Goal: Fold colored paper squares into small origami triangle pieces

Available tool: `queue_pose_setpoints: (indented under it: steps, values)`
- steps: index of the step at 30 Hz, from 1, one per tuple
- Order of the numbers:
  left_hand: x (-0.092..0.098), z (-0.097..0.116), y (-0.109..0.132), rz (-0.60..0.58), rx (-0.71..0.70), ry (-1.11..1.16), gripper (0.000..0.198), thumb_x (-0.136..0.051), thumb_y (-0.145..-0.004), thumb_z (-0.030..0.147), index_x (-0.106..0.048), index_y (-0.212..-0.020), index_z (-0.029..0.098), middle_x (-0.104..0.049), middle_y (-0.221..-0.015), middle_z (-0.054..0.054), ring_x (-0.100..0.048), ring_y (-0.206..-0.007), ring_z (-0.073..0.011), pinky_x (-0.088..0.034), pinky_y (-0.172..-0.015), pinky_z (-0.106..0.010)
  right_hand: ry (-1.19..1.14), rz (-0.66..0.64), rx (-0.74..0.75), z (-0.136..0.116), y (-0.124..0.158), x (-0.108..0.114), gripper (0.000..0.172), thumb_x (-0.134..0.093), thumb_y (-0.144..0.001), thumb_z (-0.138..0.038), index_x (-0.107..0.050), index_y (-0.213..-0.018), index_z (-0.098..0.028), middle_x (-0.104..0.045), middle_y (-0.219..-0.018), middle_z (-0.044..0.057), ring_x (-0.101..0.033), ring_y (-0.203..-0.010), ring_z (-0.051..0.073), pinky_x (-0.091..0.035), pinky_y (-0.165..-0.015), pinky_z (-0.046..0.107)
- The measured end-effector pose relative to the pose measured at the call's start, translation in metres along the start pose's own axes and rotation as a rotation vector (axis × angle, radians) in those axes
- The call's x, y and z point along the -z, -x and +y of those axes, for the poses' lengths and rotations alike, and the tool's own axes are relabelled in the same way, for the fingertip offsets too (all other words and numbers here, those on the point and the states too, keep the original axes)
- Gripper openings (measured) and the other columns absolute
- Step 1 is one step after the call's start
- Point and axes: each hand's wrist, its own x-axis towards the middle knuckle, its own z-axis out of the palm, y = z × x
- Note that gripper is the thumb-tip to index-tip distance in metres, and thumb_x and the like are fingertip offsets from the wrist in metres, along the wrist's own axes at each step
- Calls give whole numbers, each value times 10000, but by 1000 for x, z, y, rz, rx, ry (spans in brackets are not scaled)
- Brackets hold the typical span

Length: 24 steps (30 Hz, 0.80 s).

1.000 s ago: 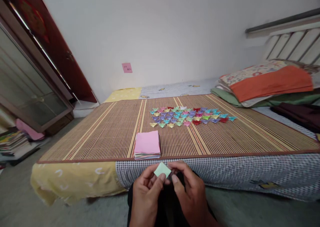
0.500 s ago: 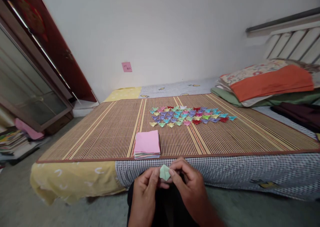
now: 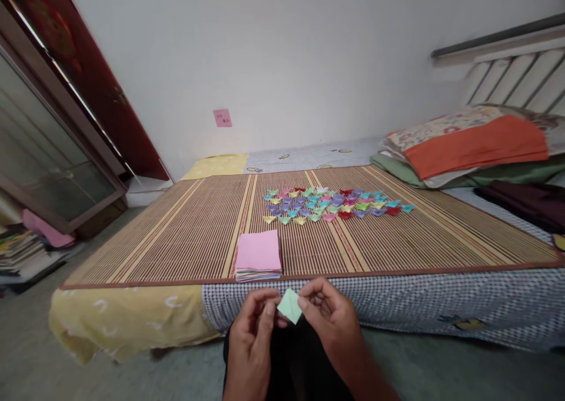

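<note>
A small piece of pale green folded paper is held up just past the bed's front edge, shaped like a diamond with a crease down it. My right hand pinches its right corner between thumb and finger. At the left corner is my left hand, its fingers curled behind the paper and its thumb close to the edge. Beyond my hands lies a stack of square paper with a pink sheet on top. Farther back, many small folded paper pieces in several colours form rows on the striped mat.
The mat covers a bed with a checked sheet and a yellow cloth. Folded bedding and dark cloth lie at the right. A pink note is on the wall. Books are piled at far left.
The green paper has turned from a many-sided folded shape showing a flap to a flat diamond. My left thumb has shifted off its face; my right hand still pinches it.
</note>
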Motion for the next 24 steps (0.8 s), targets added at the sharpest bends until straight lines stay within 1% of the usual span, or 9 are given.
queue_pose_setpoints:
  steps: [2, 4, 7, 10, 12, 15, 17, 20, 24]
  values:
    - [3, 2, 2, -53, -27, -31, 266, -684, -911, 449, -762, -996, 210, -724, -782, -28, -672, -757, -180, -527, -735, -244, -28, 11, 5, 0, -1, 1, 134, -713, -875, -302, -640, -822, -202, -646, -740, -9, -627, -704, 154, -495, -649, 242]
    - [4, 2, 2, -85, 4, 6, 249, -741, -861, 426, -779, -962, 202, -729, -772, -32, -677, -742, -183, -529, -702, -241, -60, -10, -3, -3, 0, 0, 146, -718, -884, -314, -654, -819, -199, -653, -737, -7, -634, -693, 149, -501, -641, 235]
    - [4, 2, -2, -52, 81, 103, 270, -826, -761, 413, -794, -898, 182, -739, -731, -39, -681, -696, -182, -539, -673, -247, -120, -89, -32, -8, 2, 1, 158, -705, -917, -343, -687, -868, -194, -680, -759, 6, -664, -709, 156, -529, -672, 248]
    - [5, 1, -6, -43, 118, 169, 300, -863, -714, 406, -807, -890, 169, -742, -709, -47, -675, -679, -174, -541, -664, -246, -145, -170, -39, -10, 3, 5, 116, -717, -916, -308, -707, -964, -203, -706, -848, 22, -694, -805, 179, -552, -764, 284]
    - [7, 2, -8, -74, 125, 199, 326, -879, -697, 394, -814, -924, 170, -746, -722, -50, -670, -678, -166, -533, -645, -234, -125, -175, -15, -9, 2, 7, 115, -739, -888, -262, -711, -988, -212, -698, -886, 20, -688, -834, 184, -549, -782, 292]
    - [8, 4, -8, -111, 128, 230, 349, -901, -673, 376, -823, -951, 179, -763, -771, -61, -679, -709, -167, -542, -664, -233, -62, -154, 38, -10, 0, 9, 112, -755, -860, -229, -725, -968, -219, -670, -893, 14, -662, -822, 178, -537, -758, 283]
    - [8, 7, -7, -97, 127, 235, 326, -908, -664, 378, -831, -911, 181, -774, -786, -67, -690, -726, -175, -556, -693, -244, -30, -153, 84, -11, -1, 7, 79, -745, -869, -222, -732, -947, -222, -658, -902, 16, -657, -839, 181, -532, -769, 287]
    - [8, 9, -6, -49, 110, 207, 292, -907, -662, 390, -839, -856, 184, -775, -760, -65, -701, -710, -185, -571, -690, -253, 17, -149, 164, -14, 0, 4, 26, -706, -905, -215, -728, -901, -227, -646, -903, 19, -654, -876, 186, -521, -795, 291]
    - [10, 10, -6, -18, 25, 114, 227, -883, -697, 387, -845, -818, 198, -785, -805, -69, -718, -751, -202, -579, -701, -248, 99, -144, 233, -13, 2, -1, 118, -655, -943, -214, -693, -831, -220, -625, -876, 18, -632, -866, 180, -491, -784, 287]
